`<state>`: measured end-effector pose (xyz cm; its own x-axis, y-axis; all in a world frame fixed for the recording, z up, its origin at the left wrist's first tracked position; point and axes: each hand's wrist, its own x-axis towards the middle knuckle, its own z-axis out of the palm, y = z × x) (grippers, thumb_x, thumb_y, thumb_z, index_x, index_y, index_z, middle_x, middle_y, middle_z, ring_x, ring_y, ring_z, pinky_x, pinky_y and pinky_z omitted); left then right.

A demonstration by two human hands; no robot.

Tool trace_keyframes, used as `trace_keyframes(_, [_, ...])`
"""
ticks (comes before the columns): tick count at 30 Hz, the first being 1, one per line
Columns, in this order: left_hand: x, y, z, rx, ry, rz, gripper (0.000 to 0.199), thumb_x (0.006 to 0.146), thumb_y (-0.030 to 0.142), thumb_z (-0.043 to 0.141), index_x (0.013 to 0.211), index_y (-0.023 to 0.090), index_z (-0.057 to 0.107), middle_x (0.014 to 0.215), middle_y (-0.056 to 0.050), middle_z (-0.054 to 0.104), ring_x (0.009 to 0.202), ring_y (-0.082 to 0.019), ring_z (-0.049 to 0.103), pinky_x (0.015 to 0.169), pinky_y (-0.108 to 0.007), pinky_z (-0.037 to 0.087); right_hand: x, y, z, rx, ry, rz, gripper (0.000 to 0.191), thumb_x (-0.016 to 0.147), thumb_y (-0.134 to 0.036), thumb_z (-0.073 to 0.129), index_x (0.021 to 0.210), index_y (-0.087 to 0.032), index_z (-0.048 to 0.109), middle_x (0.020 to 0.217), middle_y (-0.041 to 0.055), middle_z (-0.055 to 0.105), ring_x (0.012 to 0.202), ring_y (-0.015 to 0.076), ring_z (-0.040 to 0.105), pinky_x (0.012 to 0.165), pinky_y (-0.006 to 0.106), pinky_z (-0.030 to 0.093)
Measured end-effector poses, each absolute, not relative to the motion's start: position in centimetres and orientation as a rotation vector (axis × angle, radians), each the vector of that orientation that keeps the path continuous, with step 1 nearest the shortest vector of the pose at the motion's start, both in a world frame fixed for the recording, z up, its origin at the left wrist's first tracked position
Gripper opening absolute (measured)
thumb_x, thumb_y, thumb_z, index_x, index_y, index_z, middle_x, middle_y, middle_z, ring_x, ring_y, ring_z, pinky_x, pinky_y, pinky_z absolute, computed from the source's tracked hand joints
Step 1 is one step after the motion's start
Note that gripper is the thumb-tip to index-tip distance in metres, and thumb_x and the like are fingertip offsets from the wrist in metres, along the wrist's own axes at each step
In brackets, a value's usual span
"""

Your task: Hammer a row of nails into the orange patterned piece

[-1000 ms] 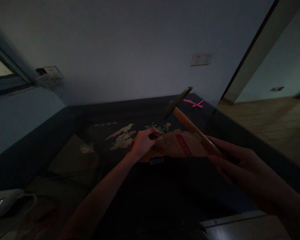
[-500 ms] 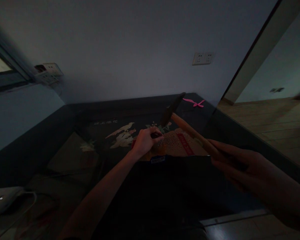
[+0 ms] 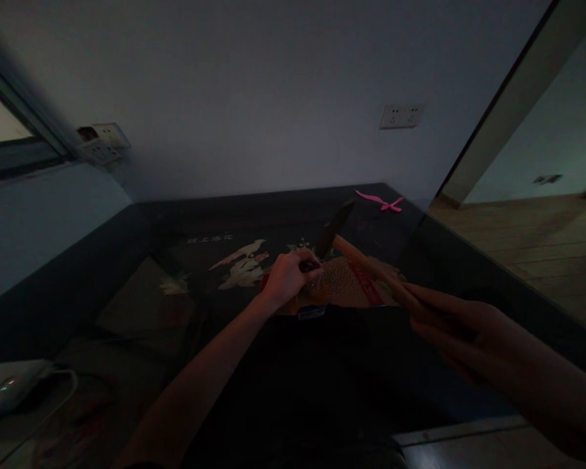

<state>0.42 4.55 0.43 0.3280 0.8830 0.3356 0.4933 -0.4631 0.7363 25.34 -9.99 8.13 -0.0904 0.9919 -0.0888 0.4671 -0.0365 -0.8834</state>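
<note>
My right hand (image 3: 461, 326) is wrapped round the wooden handle of a hammer (image 3: 366, 260). Its dark metal head slants just beyond my left fingertips, one end low beside them. My left hand (image 3: 293, 273) is closed in a pinch over a printed package (image 3: 342, 280) with a tan, dotted front and a red band. What sits between those fingers is too dark and small to make out. The package lies on a dark glossy table (image 3: 273, 212).
A pink ribbon (image 3: 383, 202) lies near the table's back right corner. At the lower left is a white device (image 3: 12, 387) with a cable. Wall sockets (image 3: 401, 116) are behind the table. Light floor (image 3: 527, 254) shows on the right.
The hammer head has come down a little towards my left fingertips. My left hand keeps its pinch over the package. The whole view has shifted slightly.
</note>
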Motion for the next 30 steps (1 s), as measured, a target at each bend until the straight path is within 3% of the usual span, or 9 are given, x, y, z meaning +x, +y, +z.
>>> trace_keyframes(7, [0.4, 4.3, 0.8, 2.105, 1.184, 1.024, 0.009, 0.075, 0.021, 0.071, 0.084, 0.017, 0.071, 0.084, -0.004, 0.074, 0.077, -0.018, 0.069, 0.073, -0.029, 0.053, 25.7, -9.5, 7.5, -1.600, -1.585, 1.112, 0.061, 0.070, -0.047, 0.069, 0.125, -0.022, 0.063, 0.042, -0.0057, 0.042, 0.032, 0.0089, 0.037, 0.027, 0.017, 0.027])
trace_keyframes(19, [0.3, 4.4, 0.7, 2.102, 1.221, 0.995, 0.011, 0.075, 0.021, 0.070, 0.085, 0.016, 0.071, 0.085, -0.005, 0.074, 0.078, -0.019, 0.069, 0.072, -0.029, 0.053, 25.9, -9.5, 7.0, -1.619, -1.621, 1.101, 0.059, 0.072, -0.044, 0.067, 0.126, -0.021, 0.062, 0.043, -0.0053, 0.045, 0.032, 0.0091, 0.039, 0.028, 0.018, 0.028])
trace_keyframes(25, [0.3, 4.5, 0.6, 2.099, 1.239, 0.994, 0.012, 0.075, 0.023, 0.071, 0.084, 0.015, 0.071, 0.081, -0.005, 0.073, 0.074, -0.018, 0.068, 0.069, -0.027, 0.053, 26.0, -9.5, 7.4, -1.647, -1.685, 1.088, 0.066, 0.075, -0.044, 0.063, 0.135, -0.018, 0.053, 0.045, -0.0060, 0.044, 0.033, 0.0093, 0.041, 0.029, 0.017, 0.030])
trace_keyframes(30, [0.3, 4.5, 0.6, 2.106, 1.212, 1.007, 0.013, 0.074, 0.020, 0.070, 0.086, 0.017, 0.071, 0.086, -0.004, 0.074, 0.077, -0.017, 0.068, 0.073, -0.027, 0.053, 26.1, -9.3, 6.6, -1.661, -1.712, 1.116, 0.063, 0.073, -0.043, 0.064, 0.131, -0.018, 0.057, 0.045, -0.0052, 0.047, 0.033, 0.0091, 0.041, 0.029, 0.018, 0.032])
